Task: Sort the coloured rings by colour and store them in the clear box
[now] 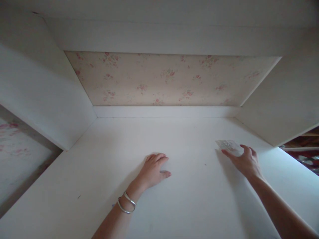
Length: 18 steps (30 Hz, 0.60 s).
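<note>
My right hand (245,161) is at the right over the white surface (189,199), thumb and fingers around the near end of a small clear plastic packet (228,145). Small pale items seem to be inside the packet, too blurred to name. A shadow falls on the surface below this hand. Near the middle, my left hand (154,169) lies on the surface, thumb apart from the fingers and nothing in it. Two silver bangles (126,203) circle the left wrist.
White side panels (50,83) rise at left and right, with a white board overhead. Floral wallpaper (159,79) covers the back. Small dark specks (79,197) lie on the surface. Beyond the right edge, shelves with objects (306,156) show partly.
</note>
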Each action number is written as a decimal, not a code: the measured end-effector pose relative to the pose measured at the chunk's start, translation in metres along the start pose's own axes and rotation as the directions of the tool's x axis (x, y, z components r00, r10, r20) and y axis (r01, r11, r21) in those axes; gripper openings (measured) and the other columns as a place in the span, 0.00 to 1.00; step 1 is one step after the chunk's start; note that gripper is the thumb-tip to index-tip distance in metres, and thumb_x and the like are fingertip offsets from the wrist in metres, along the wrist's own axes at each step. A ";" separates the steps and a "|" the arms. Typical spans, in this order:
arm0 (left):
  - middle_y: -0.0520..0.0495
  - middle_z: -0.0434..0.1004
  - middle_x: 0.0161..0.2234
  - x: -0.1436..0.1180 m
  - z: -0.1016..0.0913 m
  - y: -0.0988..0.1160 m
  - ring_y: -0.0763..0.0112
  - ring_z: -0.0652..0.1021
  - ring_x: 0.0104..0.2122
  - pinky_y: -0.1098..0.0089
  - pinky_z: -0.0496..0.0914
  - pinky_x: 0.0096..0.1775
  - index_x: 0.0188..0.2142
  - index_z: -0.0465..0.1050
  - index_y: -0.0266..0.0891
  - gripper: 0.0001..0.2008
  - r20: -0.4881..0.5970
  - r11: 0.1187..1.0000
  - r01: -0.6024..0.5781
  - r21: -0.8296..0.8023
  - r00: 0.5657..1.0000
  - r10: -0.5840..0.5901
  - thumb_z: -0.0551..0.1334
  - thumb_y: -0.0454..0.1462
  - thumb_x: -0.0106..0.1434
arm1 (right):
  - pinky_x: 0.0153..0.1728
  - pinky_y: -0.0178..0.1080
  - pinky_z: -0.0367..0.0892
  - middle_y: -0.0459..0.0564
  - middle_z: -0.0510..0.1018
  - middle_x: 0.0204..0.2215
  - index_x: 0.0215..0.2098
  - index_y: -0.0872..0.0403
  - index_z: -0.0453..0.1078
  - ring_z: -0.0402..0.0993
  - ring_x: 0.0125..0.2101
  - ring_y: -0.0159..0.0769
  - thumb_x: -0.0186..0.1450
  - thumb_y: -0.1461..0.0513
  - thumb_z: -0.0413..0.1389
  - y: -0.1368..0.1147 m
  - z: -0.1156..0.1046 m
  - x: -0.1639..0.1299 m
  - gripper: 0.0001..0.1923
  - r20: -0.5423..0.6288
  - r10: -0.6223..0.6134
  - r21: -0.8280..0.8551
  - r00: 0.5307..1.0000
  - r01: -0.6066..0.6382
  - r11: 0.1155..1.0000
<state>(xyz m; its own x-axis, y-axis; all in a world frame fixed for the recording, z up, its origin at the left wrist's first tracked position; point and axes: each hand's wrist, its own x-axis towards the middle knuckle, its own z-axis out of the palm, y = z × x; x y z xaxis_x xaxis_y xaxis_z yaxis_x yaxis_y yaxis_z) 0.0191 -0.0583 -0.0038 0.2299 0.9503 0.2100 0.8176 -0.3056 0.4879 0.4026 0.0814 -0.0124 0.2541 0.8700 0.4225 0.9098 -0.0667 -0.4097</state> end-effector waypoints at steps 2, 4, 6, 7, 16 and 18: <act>0.50 0.69 0.52 0.001 0.001 0.001 0.64 0.67 0.52 0.62 0.57 0.55 0.48 0.70 0.45 0.22 -0.019 1.000 -0.003 -0.007 1.000 0.002 0.66 0.45 0.54 | 0.42 0.47 0.62 0.63 0.63 0.54 0.54 0.54 0.61 0.66 0.48 0.52 0.50 0.40 0.55 -0.024 -0.005 -0.013 0.40 -0.055 -0.058 0.022 0.997 0.059 0.998; 0.51 0.73 0.48 0.002 0.000 0.003 0.66 0.70 0.48 0.62 0.58 0.54 0.44 0.72 0.45 0.15 -0.043 1.000 -0.001 -0.016 0.999 0.000 0.63 0.43 0.58 | 0.40 0.44 0.64 0.57 0.69 0.49 0.51 0.52 0.64 0.70 0.41 0.44 0.56 0.43 0.52 -0.054 -0.010 -0.031 0.31 -0.020 -0.133 0.133 0.991 0.134 0.982; 0.51 0.77 0.42 0.004 -0.002 0.006 0.68 0.73 0.43 0.64 0.61 0.51 0.42 0.73 0.43 0.10 -0.075 1.000 0.012 -0.028 0.997 -0.014 0.59 0.40 0.62 | 0.33 0.38 0.65 0.51 0.76 0.38 0.42 0.51 0.69 0.72 0.30 0.36 0.61 0.45 0.49 -0.087 -0.012 -0.052 0.22 0.154 -0.216 0.270 0.964 0.169 0.948; 0.51 0.77 0.40 0.004 -0.004 0.009 0.69 0.74 0.41 0.65 0.62 0.50 0.42 0.73 0.43 0.09 -0.092 0.999 0.021 -0.030 0.996 -0.024 0.57 0.39 0.64 | 0.32 0.36 0.64 0.50 0.76 0.34 0.38 0.51 0.70 0.71 0.28 0.35 0.63 0.46 0.47 -0.104 -0.012 -0.063 0.20 0.231 -0.288 0.317 0.929 0.208 0.925; 0.49 0.77 0.32 0.002 -0.009 0.017 0.68 0.76 0.33 0.70 0.67 0.35 0.34 0.71 0.41 0.13 0.009 0.982 0.133 0.132 0.991 -0.135 0.49 0.39 0.67 | 0.24 0.32 0.53 0.46 0.77 0.24 0.25 0.51 0.69 0.69 0.23 0.31 0.68 0.53 0.42 -0.196 0.015 -0.132 0.21 0.484 -0.549 0.343 0.681 0.430 0.835; 0.48 0.77 0.32 0.002 -0.007 0.017 0.67 0.76 0.33 0.69 0.67 0.35 0.34 0.71 0.41 0.14 0.048 0.974 0.148 0.171 0.986 -0.159 0.48 0.40 0.67 | 0.24 0.32 0.52 0.46 0.77 0.26 0.27 0.51 0.70 0.70 0.25 0.31 0.68 0.54 0.43 -0.196 0.018 -0.134 0.19 0.497 -0.564 0.311 0.660 0.471 0.826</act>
<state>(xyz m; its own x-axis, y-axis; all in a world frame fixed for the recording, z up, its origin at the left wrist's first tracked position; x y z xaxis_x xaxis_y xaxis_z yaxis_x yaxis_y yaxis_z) 0.0297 -0.0621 0.0111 0.1221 0.9885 0.0894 0.9208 -0.1465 0.3614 0.1839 -0.0137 -0.0035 -0.5085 0.8544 0.1074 0.7686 0.5066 -0.3907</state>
